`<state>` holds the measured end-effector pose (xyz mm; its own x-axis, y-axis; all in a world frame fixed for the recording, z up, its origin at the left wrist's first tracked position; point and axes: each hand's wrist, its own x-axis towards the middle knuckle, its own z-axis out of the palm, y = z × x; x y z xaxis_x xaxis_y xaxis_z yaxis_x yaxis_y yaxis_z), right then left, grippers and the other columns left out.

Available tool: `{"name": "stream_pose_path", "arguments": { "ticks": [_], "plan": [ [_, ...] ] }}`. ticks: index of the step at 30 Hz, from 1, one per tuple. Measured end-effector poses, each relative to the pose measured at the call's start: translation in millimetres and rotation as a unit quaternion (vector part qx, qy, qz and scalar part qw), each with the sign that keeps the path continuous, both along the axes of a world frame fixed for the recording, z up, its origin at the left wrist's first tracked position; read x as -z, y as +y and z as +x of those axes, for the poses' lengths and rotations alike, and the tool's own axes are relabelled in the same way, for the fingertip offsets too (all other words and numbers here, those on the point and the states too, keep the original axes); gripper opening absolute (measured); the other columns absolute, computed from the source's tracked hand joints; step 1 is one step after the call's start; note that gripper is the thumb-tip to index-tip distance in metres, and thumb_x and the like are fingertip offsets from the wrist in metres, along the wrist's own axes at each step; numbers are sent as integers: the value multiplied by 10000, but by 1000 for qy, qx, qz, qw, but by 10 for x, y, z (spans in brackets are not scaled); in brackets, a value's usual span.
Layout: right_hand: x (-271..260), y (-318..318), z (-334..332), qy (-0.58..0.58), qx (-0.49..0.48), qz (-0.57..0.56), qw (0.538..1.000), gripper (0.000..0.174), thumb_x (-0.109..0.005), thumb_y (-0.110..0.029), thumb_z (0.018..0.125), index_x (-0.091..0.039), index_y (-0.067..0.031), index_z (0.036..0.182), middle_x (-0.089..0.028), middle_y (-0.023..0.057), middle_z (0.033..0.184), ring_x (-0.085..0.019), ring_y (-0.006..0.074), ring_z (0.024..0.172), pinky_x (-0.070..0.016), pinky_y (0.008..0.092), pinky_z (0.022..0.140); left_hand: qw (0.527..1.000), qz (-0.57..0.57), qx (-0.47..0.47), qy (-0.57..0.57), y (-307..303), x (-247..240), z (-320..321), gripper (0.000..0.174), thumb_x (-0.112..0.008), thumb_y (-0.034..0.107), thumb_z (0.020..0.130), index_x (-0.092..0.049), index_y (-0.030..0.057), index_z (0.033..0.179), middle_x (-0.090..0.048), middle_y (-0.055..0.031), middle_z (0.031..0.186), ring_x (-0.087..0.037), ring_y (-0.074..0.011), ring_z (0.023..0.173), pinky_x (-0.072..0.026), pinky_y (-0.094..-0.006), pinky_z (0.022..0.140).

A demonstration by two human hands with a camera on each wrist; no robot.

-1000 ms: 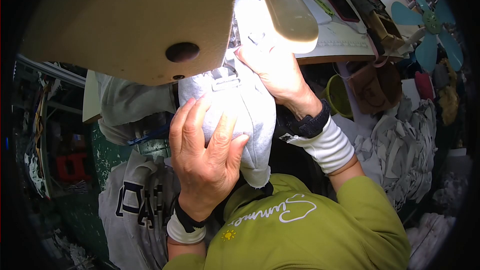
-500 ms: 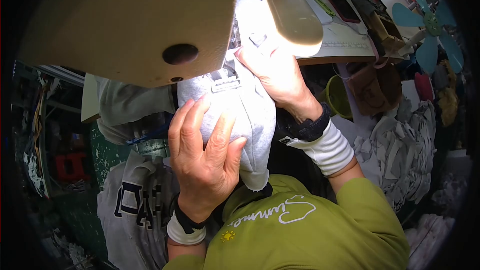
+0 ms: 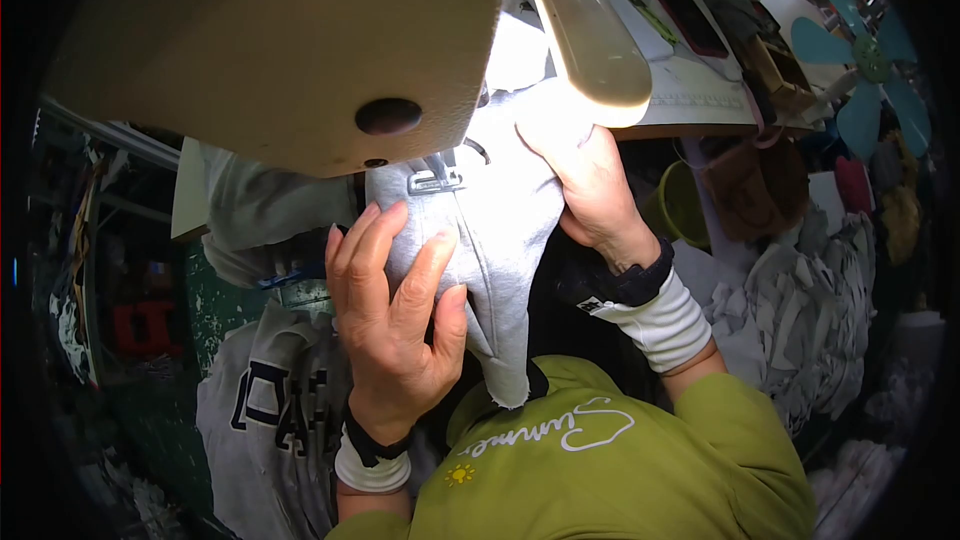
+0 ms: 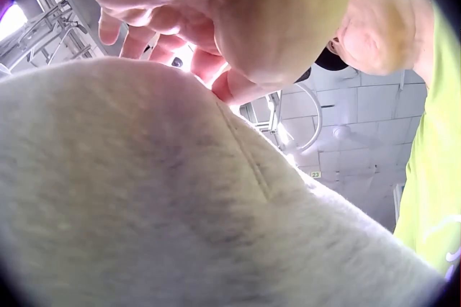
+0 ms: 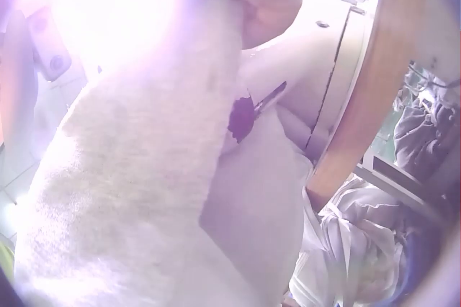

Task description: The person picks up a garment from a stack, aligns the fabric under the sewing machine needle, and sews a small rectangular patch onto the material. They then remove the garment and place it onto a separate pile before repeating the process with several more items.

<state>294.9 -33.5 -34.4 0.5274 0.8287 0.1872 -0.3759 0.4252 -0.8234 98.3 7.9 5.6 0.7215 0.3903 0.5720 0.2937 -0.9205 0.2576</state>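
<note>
A grey knit fabric piece (image 3: 505,270) lies under the needle area of a cream sewing machine (image 3: 270,50), its narrow seamed end hanging toward the person's lap. My left hand (image 3: 395,335) rests on its left side, fingers extended and spread, just below the metal presser foot (image 3: 435,180). In the left wrist view the fabric (image 4: 144,192) bulges below that hand. My right hand (image 3: 600,190) holds the fabric's right edge, thumb on top and the other fingers mostly hidden beneath. Strong light washes out that thumb; the right wrist view shows the same hand (image 5: 270,5) over the fabric's edge.
A grey garment with dark letters (image 3: 270,410) hangs at the left. Right of the machine, a phone (image 3: 685,15) lies on the table near a blue fan (image 3: 870,60). Below are a green bin (image 3: 682,202) and a heap of fabric scraps (image 3: 800,310).
The fabric's narrow end has slid lower toward the body. My right hand has moved slightly right and down with the edge. My left hand stays on the fabric, and the camera view has shifted a little.
</note>
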Motion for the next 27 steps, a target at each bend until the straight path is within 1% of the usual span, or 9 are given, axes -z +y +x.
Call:
{"name": "stream_pose_path", "arguments": {
  "ticks": [2, 4, 11, 13, 20, 23, 25, 26, 27],
  "plan": [
    [51, -84, 18, 24, -18, -13, 999, 198, -517, -110, 887, -553, 29, 1025, -618, 77, 931, -597, 118, 829, -488, 251, 742, 1000, -3, -6, -12, -3, 6, -20, 330, -604, 142, 737, -603, 54, 1055, -477, -174, 1179, -459, -349, 1105, -277, -539, 979],
    [95, -117, 21, 32, -21, -16, 999, 203, -518, -110, 886, -553, 35, 1025, -620, 81, 940, -599, 121, 831, -487, 252, 745, 1000, -25, -3, -17, -16, 0, -28, 338, -530, 38, 739, -587, 24, 1072, -484, -191, 1182, -466, -356, 1115, -238, -532, 1012],
    [72, -152, -30, 53, -29, -11, 998, 217, -524, -123, 887, -558, 43, 1022, -624, 86, 944, -604, 128, 827, -486, 257, 754, 1000, -18, -2, -18, -31, 16, -43, 334, -538, 28, 744, -584, 29, 1074, -484, -177, 1192, -466, -353, 1120, -240, -534, 1012],
    [57, -163, -37, 59, -35, -10, 998, 220, -524, -126, 888, -558, 44, 1023, -625, 88, 944, -605, 129, 830, -488, 259, 756, 1000, -5, -10, -14, -31, 29, -50, 341, -611, 98, 731, -606, 69, 1071, -487, -160, 1183, -462, -336, 1112, -264, -526, 994],
    [32, -160, -56, 78, -46, -8, 996, 223, -542, -102, 877, -564, 52, 1038, -619, 81, 960, -587, 124, 857, -465, 257, 774, 1000, -7, -5, -23, -48, 34, -63, 352, -623, 95, 723, -606, 80, 1075, -487, -152, 1186, -455, -330, 1120, -266, -529, 991],
    [24, -157, -46, 70, -47, -13, 996, 212, -541, -94, 878, -566, 53, 1029, -619, 79, 952, -590, 123, 844, -468, 256, 767, 998, -35, 21, -42, -12, 48, -103, 302, -609, 83, 754, -603, 56, 1054, -504, -150, 1163, -481, -318, 1093, -314, -474, 976],
    [11, -162, -42, 70, -47, -11, 996, 208, -541, -88, 877, -567, 54, 1027, -621, 79, 948, -591, 123, 838, -470, 255, 763, 952, -225, 26, -204, 83, 170, -184, 215, -558, 65, 815, -597, 18, 1021, -517, -155, 1148, -514, -277, 1055, -365, -390, 946],
    [10, -164, -41, 73, -47, -10, 996, 203, -541, -83, 877, -567, 55, 1024, -622, 79, 945, -592, 123, 832, -471, 255, 759, 931, -259, -11, -259, 173, 261, -184, 176, -481, 58, 877, -584, -15, 1000, -555, -144, 1101, -531, -211, 1020, -389, -312, 913],
    [17, -165, -35, 72, -46, -10, 996, 203, -541, -83, 877, -567, 55, 1024, -622, 79, 945, -592, 123, 832, -471, 255, 759, 874, -376, -33, -307, 337, 446, -234, 211, -455, 94, 913, -572, -35, 1032, -582, -119, 1057, -533, -172, 1004, -399, -295, 893]
  ]
}}
